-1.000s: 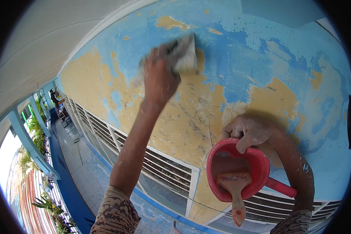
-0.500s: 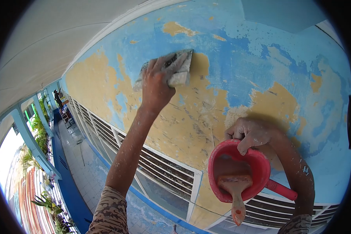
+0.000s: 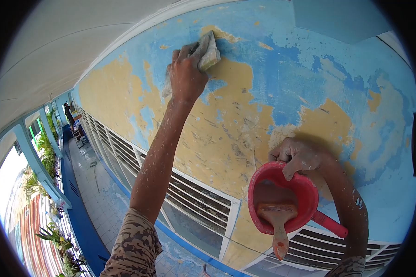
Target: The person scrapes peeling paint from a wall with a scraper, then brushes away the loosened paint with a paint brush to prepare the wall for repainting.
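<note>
My left hand (image 3: 188, 69) is raised against the upper wall, its fingers wrapped round a wide, worn scraper (image 3: 210, 56). The scraper is tilted, and the hand covers much of it. Blue paint and bare yellow patches mark the wall (image 3: 235, 87) around it. Lower right, my right hand (image 3: 300, 156) grips the rim of a red heart-shaped dipper (image 3: 312, 196), thumb over the edge. A paintbrush (image 3: 279, 226) leans in the dipper, bristles inside and handle sticking out over the near rim. Its pale, murky contents are partly hidden by the brush.
Louvred windows (image 3: 196, 198) with white frames run below the wall. A walkway (image 3: 90, 184) stretches away on the left, with a person (image 3: 69, 114) far down it near some stacked items. Plants (image 3: 55, 237) line the outer side. The ceiling (image 3: 78, 32) meets the wall above.
My left hand has moved up the wall with the scraper, which is now turned more steeply. More yellow shows beneath it. The dipper has stayed nearly in place.
</note>
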### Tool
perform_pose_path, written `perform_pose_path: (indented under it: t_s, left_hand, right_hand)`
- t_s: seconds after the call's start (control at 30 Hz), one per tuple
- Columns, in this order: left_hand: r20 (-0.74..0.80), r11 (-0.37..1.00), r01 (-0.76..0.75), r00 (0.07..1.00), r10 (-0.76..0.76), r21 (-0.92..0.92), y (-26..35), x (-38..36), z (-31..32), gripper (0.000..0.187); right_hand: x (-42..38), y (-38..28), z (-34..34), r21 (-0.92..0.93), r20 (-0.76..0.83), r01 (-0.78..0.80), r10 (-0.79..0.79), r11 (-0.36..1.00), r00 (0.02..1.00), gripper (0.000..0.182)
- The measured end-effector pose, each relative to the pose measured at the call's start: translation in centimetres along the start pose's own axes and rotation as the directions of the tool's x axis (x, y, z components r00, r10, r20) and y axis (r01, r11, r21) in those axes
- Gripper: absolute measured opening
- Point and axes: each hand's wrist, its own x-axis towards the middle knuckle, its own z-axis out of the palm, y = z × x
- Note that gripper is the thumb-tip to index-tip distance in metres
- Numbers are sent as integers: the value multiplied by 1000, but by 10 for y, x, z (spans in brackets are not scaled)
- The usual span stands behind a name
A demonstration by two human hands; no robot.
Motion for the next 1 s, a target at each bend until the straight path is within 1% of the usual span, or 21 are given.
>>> perform_pose_path:
  t_s: [0.07, 0.1, 0.17, 0.2, 0.23, 0.27, 0.33, 0.4, 0.47, 0.5, 0.57, 0.6, 0.63, 0.7, 0.77, 0.83, 0.9, 0.93, 0.97, 1.0]
  left_hand:
    - [18, 991, -88, 996, 90, -97, 3, -26, -8, 75]
    - [82, 991, -106, 990, 113, -85, 8, -44, -13, 79]
    - [56, 990, -135, 990, 133, 31, 9, -53, -15, 65]
    - [51, 992, -124, 991, 123, 32, 7, -47, -14, 65]
    - [52, 997, -78, 996, 76, 28, 5, -34, -12, 67]
    - [65, 999, -28, 998, 27, 24, 4, -31, -12, 68]
    - [80, 998, -35, 996, 31, 44, 2, -40, -12, 67]
    - [62, 997, -51, 997, 47, 58, 3, -42, -12, 67]
    - [93, 994, -73, 994, 65, 84, 6, -57, -15, 65]
    - [83, 994, -76, 994, 70, 83, 1, -49, -15, 65]
    - [49, 999, -41, 998, 41, 13, -13, -27, -19, 67]
    - [66, 998, -48, 997, 45, 48, -15, -19, -21, 71]
    - [70, 998, -45, 997, 42, 43, -17, -21, -20, 71]
    - [35, 994, -106, 994, 105, 26, -20, -29, -20, 71]
    - [41, 995, -98, 994, 97, 19, -12, -45, -17, 70]
    - [40, 995, -101, 994, 101, 10, -15, -36, -16, 69]
    - [-14, 999, 4, 1000, -4, 46, -28, 4, -9, 71]
    - [0, 995, 51, 999, -51, 87, -33, 23, -6, 72]
    - [3, 995, 54, 998, -55, 85, -35, 20, -7, 72]
    - [7, 998, -15, 1000, 14, 62, -37, 15, -9, 71]
  right_hand:
    - [2, -1, 1, -10, 5, -9, 9, 1000, 1000, 11]
    - [3, -1, 1, -25, 7, -20, 21, 999, 1000, 11]
    - [3, -1, 2, -49, -2, 5, -5, 999, 1000, 11]
    - [4, -1, 2, -71, 2, 18, -18, 997, 1000, 12]
    - [4, -5, 0, -74, 4, 14, -13, 997, 1000, 12]
    - [2, -7, 2, -40, -10, -22, 22, 999, 1000, 12]
    - [3, -5, 8, 6, -19, -58, 58, 998, 998, 12]
    - [3, -5, 6, -9, -12, -40, 40, 999, 999, 12]
    - [5, -1, 7, -36, -12, -44, 43, 998, 999, 12]
    - [7, -1, 7, -55, -4, -47, 46, 997, 999, 12]
    - [7, -3, 7, -51, -12, -50, 49, 997, 999, 12]
    - [7, -4, 7, -33, -12, -54, 53, 998, 998, 12]
    - [7, -3, 7, -29, -12, -60, 60, 998, 998, 12]
    - [8, 1, 8, 25, -40, -79, 80, 997, 996, 13]
    - [7, -2, 9, 12, -42, -77, 78, 997, 996, 13]
    - [8, -2, 10, -3, -55, -66, 66, 998, 996, 13]
    - [9, 3, 9, 10, -66, -65, 66, 998, 996, 14]
    - [9, -1, 9, 8, -62, -73, 73, 997, 995, 14]
    - [8, -5, 9, 5, -61, -92, 92, 996, 994, 14]
    - [7, -8, 10, 5, -64, -106, 106, 994, 992, 14]
